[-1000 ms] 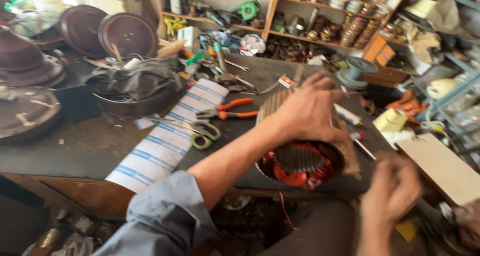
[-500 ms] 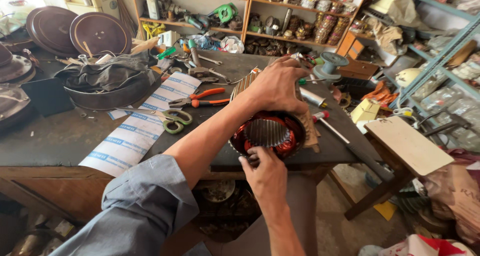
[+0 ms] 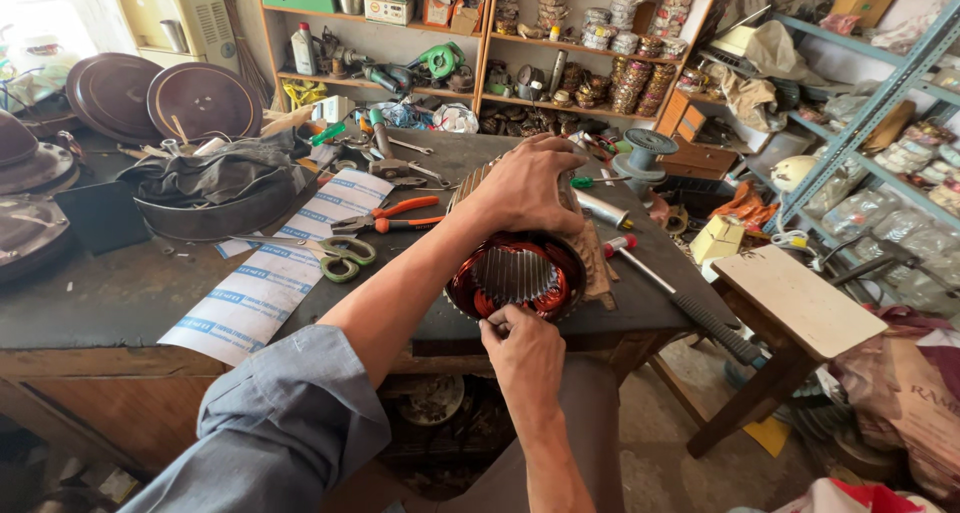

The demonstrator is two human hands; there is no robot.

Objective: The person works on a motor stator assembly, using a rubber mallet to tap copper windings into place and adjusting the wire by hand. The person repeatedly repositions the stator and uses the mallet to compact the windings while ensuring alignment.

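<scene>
At the bench's (image 3: 100,303) front edge lies a motor stator (image 3: 515,278) with copper windings, bore facing the viewer. Left hand (image 3: 528,183), grip closed over its top, steadies it; right hand (image 3: 522,358) pinches the lower winding rim. Orange-handled pliers (image 3: 392,216), green scissors (image 3: 335,256) and a hammer (image 3: 680,301) lie beside.

Rolled-up grey-blue shirt sleeve (image 3: 275,428) (creased at the elbow), bare forearms, two bare hands, no gloves.
</scene>
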